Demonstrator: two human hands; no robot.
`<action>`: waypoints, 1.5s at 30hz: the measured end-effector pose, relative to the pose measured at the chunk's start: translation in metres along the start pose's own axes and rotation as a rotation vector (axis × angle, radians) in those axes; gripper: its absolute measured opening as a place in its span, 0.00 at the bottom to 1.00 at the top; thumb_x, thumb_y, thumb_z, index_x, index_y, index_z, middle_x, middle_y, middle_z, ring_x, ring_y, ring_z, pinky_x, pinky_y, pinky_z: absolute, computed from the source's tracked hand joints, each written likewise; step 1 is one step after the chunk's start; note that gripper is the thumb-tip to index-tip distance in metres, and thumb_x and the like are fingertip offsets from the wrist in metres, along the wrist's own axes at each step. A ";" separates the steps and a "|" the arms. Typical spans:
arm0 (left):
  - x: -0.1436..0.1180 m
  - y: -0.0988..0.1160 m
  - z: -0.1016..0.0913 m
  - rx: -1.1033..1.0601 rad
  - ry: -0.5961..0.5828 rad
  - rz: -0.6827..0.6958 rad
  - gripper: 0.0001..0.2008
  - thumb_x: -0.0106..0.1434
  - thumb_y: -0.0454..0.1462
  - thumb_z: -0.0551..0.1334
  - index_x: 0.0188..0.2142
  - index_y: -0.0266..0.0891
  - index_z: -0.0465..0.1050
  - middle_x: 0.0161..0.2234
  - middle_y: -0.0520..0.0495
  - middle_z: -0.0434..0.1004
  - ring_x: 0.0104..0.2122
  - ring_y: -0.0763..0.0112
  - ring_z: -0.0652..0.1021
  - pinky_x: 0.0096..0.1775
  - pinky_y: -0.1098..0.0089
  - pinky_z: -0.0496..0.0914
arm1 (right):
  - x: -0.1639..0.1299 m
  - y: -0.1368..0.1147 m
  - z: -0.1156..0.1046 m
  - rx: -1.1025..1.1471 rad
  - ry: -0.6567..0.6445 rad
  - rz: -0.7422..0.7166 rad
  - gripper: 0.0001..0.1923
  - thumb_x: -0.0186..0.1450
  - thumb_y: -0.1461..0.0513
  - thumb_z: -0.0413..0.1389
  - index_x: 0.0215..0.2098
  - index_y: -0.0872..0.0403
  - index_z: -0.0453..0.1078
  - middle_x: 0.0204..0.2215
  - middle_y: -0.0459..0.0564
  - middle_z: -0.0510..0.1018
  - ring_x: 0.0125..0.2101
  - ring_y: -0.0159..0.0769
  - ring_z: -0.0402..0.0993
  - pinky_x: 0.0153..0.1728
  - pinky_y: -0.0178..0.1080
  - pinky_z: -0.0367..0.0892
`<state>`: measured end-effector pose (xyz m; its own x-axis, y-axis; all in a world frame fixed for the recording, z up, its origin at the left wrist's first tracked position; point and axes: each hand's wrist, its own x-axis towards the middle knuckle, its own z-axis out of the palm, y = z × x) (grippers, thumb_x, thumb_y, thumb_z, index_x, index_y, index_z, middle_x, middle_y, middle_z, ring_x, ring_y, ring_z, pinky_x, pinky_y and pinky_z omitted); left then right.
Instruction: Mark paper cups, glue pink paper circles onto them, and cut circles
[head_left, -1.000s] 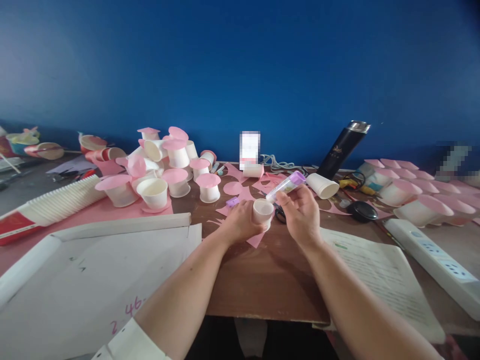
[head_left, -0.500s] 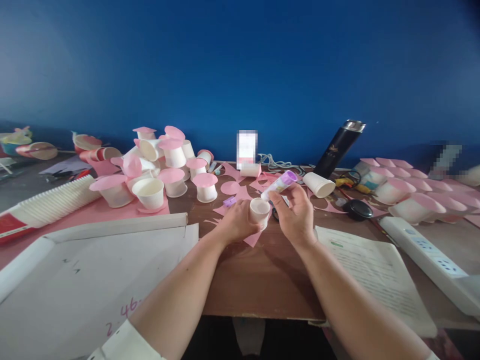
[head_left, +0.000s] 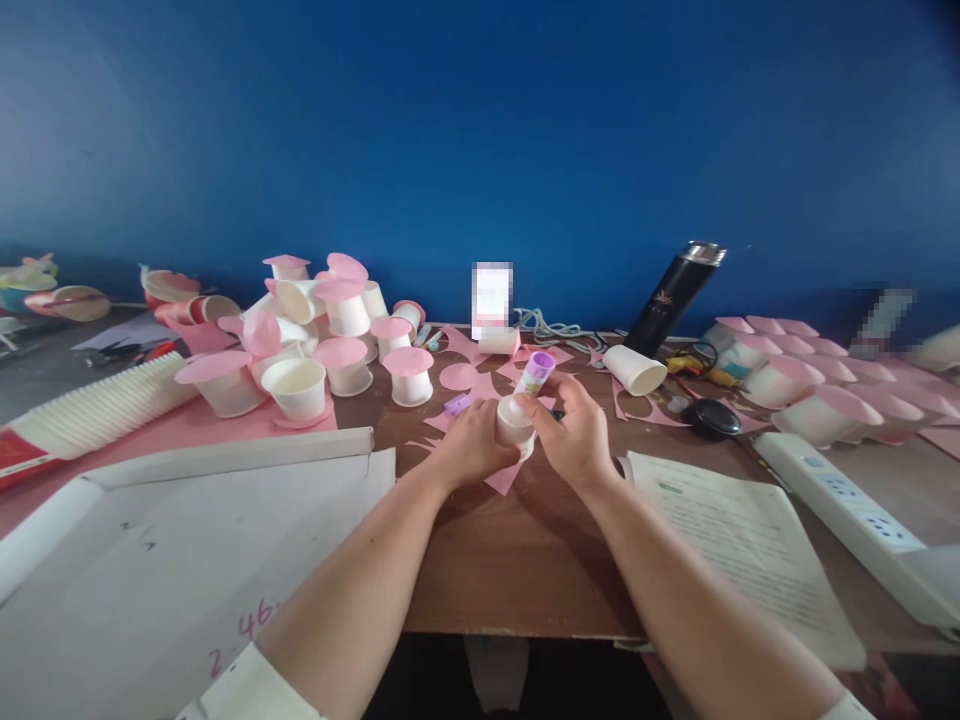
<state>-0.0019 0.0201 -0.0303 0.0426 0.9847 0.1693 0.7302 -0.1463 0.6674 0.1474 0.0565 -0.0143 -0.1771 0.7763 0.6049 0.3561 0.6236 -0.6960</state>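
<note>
My left hand (head_left: 474, 440) is closed around a white paper cup (head_left: 514, 430), which stands bottom up over the brown table (head_left: 517, 560). In my right hand (head_left: 574, 430) is a glue stick (head_left: 534, 378) with a purple end pointing up and its lower tip at the cup's upturned base. A purple cap (head_left: 457, 404) lies just beyond my left hand. Pink paper scraps (head_left: 504, 478) lie under and around the cup. Behind the hands is a pink paper circle (head_left: 458, 376).
Several cups topped with pink discs (head_left: 409, 376) stand at left, more (head_left: 829, 412) at right. A stack of nested cups (head_left: 120, 400) lies far left. A black flask (head_left: 675, 297) leans on the wall. A power strip (head_left: 847, 500) and printed sheets (head_left: 735, 550) lie at right.
My right hand has moved left and tipped the glue stick more upright, bringing its tip onto the cup's base. My left hand still holds the cup in the same place.
</note>
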 end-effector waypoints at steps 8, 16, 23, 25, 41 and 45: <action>0.000 -0.002 0.002 0.029 -0.004 0.018 0.19 0.51 0.41 0.64 0.43 0.39 0.67 0.44 0.39 0.73 0.44 0.54 0.74 0.44 0.57 0.68 | 0.002 0.000 0.001 0.034 -0.029 0.035 0.13 0.61 0.53 0.59 0.41 0.50 0.70 0.37 0.49 0.79 0.39 0.42 0.76 0.43 0.47 0.70; 0.002 -0.005 0.006 0.032 0.008 0.001 0.24 0.50 0.42 0.64 0.47 0.38 0.66 0.47 0.38 0.72 0.47 0.53 0.73 0.46 0.58 0.67 | 0.003 0.005 -0.001 0.128 0.096 0.059 0.13 0.62 0.53 0.58 0.42 0.50 0.69 0.38 0.49 0.79 0.40 0.41 0.76 0.43 0.46 0.70; 0.001 -0.006 0.004 0.044 0.008 0.045 0.19 0.51 0.41 0.64 0.42 0.39 0.67 0.43 0.40 0.74 0.44 0.54 0.74 0.44 0.58 0.68 | 0.001 0.002 0.002 0.008 0.004 0.005 0.12 0.62 0.55 0.58 0.41 0.50 0.70 0.37 0.49 0.79 0.39 0.41 0.76 0.42 0.45 0.69; 0.002 -0.006 0.005 0.046 0.006 0.040 0.21 0.50 0.41 0.64 0.44 0.39 0.67 0.44 0.40 0.73 0.45 0.54 0.74 0.45 0.58 0.68 | 0.001 0.003 0.002 0.073 0.085 0.023 0.13 0.62 0.54 0.58 0.43 0.50 0.69 0.38 0.49 0.79 0.40 0.41 0.76 0.43 0.45 0.69; 0.003 -0.005 0.007 0.096 0.016 0.037 0.19 0.50 0.41 0.64 0.42 0.40 0.66 0.43 0.40 0.74 0.44 0.54 0.74 0.44 0.58 0.69 | -0.001 0.003 0.004 0.048 0.041 -0.053 0.13 0.62 0.53 0.58 0.43 0.50 0.69 0.37 0.49 0.79 0.39 0.42 0.76 0.41 0.45 0.70; 0.004 -0.006 0.007 0.072 0.014 0.080 0.16 0.51 0.40 0.63 0.40 0.40 0.66 0.41 0.41 0.75 0.43 0.55 0.74 0.44 0.58 0.69 | -0.001 0.002 0.008 -0.075 -0.013 -0.070 0.12 0.61 0.54 0.59 0.41 0.50 0.70 0.35 0.48 0.80 0.36 0.41 0.76 0.39 0.43 0.70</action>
<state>-0.0015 0.0257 -0.0391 0.0935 0.9686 0.2304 0.7721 -0.2166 0.5974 0.1410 0.0579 -0.0193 -0.2154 0.7328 0.6455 0.4106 0.6677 -0.6210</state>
